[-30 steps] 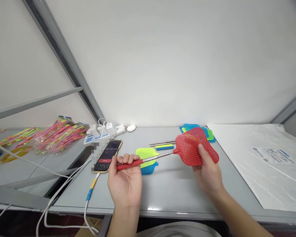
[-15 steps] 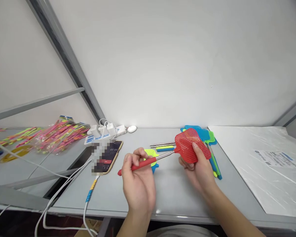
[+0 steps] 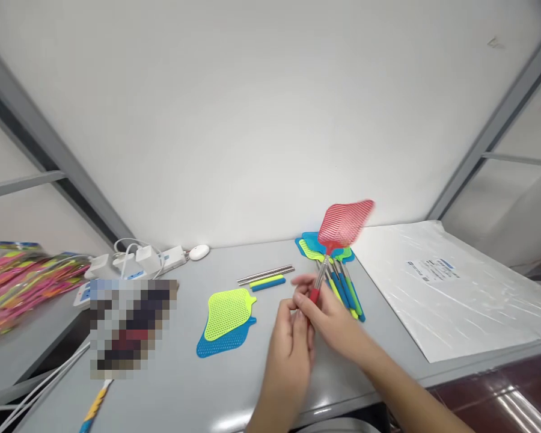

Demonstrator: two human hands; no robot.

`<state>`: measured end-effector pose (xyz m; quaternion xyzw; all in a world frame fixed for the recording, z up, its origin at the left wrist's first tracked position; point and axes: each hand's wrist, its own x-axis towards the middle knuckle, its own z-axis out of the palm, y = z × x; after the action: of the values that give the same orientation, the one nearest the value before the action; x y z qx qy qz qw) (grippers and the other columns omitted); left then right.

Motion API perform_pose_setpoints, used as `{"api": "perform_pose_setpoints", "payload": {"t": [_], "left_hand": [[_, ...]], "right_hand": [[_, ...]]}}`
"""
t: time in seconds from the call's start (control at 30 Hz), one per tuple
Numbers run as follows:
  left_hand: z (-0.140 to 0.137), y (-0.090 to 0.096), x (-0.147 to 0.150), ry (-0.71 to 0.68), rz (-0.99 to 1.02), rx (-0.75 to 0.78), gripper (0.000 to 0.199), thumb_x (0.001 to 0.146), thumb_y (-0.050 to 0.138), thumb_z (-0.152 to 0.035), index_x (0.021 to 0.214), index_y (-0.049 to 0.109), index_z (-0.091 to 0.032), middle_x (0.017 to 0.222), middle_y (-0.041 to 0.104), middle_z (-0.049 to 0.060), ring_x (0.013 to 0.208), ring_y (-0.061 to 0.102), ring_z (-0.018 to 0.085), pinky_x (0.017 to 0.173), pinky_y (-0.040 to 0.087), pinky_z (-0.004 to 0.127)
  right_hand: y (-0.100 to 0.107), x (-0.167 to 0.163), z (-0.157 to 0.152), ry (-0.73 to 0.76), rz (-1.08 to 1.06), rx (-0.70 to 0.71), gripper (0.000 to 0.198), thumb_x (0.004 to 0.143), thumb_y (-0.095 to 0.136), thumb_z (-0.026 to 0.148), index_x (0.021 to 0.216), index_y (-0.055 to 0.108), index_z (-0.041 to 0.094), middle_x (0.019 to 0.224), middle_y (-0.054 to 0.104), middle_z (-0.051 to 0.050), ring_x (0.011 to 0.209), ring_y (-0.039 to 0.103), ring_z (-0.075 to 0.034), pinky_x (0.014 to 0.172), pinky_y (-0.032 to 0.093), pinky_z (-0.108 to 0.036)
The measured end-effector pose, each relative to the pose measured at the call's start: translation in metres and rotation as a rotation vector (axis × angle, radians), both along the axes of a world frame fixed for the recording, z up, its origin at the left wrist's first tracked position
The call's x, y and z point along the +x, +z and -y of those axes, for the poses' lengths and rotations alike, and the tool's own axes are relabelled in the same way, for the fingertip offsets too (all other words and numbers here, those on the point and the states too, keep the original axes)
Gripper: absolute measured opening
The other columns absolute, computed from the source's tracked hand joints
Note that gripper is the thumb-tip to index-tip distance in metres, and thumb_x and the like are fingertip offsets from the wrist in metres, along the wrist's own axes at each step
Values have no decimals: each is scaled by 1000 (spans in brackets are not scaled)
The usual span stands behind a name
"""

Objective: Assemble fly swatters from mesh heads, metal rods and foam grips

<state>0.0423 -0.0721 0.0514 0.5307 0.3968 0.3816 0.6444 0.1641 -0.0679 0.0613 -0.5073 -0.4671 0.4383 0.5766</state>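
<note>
A red fly swatter (image 3: 345,225) stands tilted up in front of me, its mesh head raised and slightly blurred. Its metal rod runs down to a red handle that is mostly covered by my fingers. My left hand (image 3: 293,334) is closed around the lower handle. Against it, my right hand (image 3: 331,319) grips the handle's upper part near the rod. Left of my hands, a yellow-green swatter head (image 3: 228,313) overlaps a blue swatter head (image 3: 225,344) on the table. Behind them lie metal rods (image 3: 265,275), a yellow handle (image 3: 265,281) and a blue handle (image 3: 269,284).
Several assembled swatters (image 3: 342,288) lie in a pile right of my hands. A white wrapped sheet (image 3: 401,288) covers the table's right side. At left are a blurred-out phone (image 3: 135,331), a power strip (image 3: 171,258), a white mouse-like object (image 3: 199,252) and bagged colourful items (image 3: 31,282).
The red swatter has turned from nearly level to upright. My right hand has gone from its head to its handle, beside my left hand. The view has swung right.
</note>
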Motion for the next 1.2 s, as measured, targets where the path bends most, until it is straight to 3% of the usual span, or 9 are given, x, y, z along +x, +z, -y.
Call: {"api": "perform_pose_setpoints", "payload": {"t": [0.1, 0.17, 0.23, 0.33, 0.47, 0.67, 0.83, 1.1, 1.2], "left_hand": [[1, -4, 21, -94, -63, 96, 44, 97, 34, -49, 132, 47, -24, 72, 59, -1, 54, 52, 13, 51, 45, 23], [-4, -9, 20, -204, -166, 329, 34, 97, 37, -35, 123, 57, -25, 94, 66, 5, 82, 61, 18, 76, 50, 30], [-13, -14, 11, -257, -281, 542, 29, 95, 39, -24, 110, 64, -25, 107, 65, 6, 101, 59, 20, 92, 45, 34], [-29, -18, -16, -138, -408, 689, 26, 94, 40, -21, 106, 64, -25, 109, 65, 5, 104, 57, 20, 92, 45, 34], [-55, -22, -70, 139, -559, 840, 21, 93, 47, -25, 106, 63, -26, 109, 64, 3, 105, 57, 21, 91, 44, 34], [-73, -39, -128, 438, -704, 798, 20, 92, 47, -33, 97, 65, -25, 101, 66, 3, 95, 61, 20, 82, 47, 31], [-66, -44, -122, 349, -691, 889, 18, 92, 47, -29, 98, 64, -24, 97, 66, 4, 94, 60, 21, 82, 47, 33], [-64, -38, -109, 243, -637, 990, 17, 92, 47, -19, 100, 62, -24, 95, 66, 4, 95, 58, 21, 82, 46, 34], [-59, -28, -86, 169, -684, 986, 18, 93, 46, -22, 102, 61, -24, 99, 66, 5, 99, 57, 22, 86, 46, 36]], "right_hand": [[-13, 4, 10, 43, 110, -172, 38, 94, 38, 57, 103, 52, 24, 66, 54, 5, 38, 47, -11, 34, 35, -24], [-13, 20, 11, -80, 260, -122, 37, 96, 34, 56, 96, 51, 23, 63, 53, 4, 46, 52, -14, 41, 38, -25], [-8, 43, 7, -255, 489, -78, 32, 97, 34, 50, 101, 49, 22, 67, 56, 2, 58, 57, -17, 52, 41, -27], [0, 74, -4, -389, 810, -269, 31, 98, 31, 39, 121, 38, 21, 70, 59, 0, 60, 59, -20, 53, 37, -28], [-3, 91, -21, -377, 1051, -509, 28, 91, 34, 23, 119, 37, 18, 71, 60, -2, 58, 57, -21, 50, 31, -28], [-12, 89, -33, -396, 1165, -547, 19, 89, 36, 17, 104, 47, 18, 80, 62, -9, 67, 59, -25, 54, 31, -30], [-12, 81, -35, -370, 1194, -475, 23, 90, 38, 17, 107, 52, 16, 107, 59, -15, 84, 61, -26, 63, 37, -31], [-16, 97, -23, -272, 1113, -380, 28, 92, 42, 27, 105, 65, 18, 99, 64, -13, 77, 63, -23, 63, 41, -31], [-17, 106, -16, -242, 1050, -350, 28, 93, 44, 34, 103, 67, 20, 93, 67, -10, 73, 63, -21, 59, 40, -29]]}}
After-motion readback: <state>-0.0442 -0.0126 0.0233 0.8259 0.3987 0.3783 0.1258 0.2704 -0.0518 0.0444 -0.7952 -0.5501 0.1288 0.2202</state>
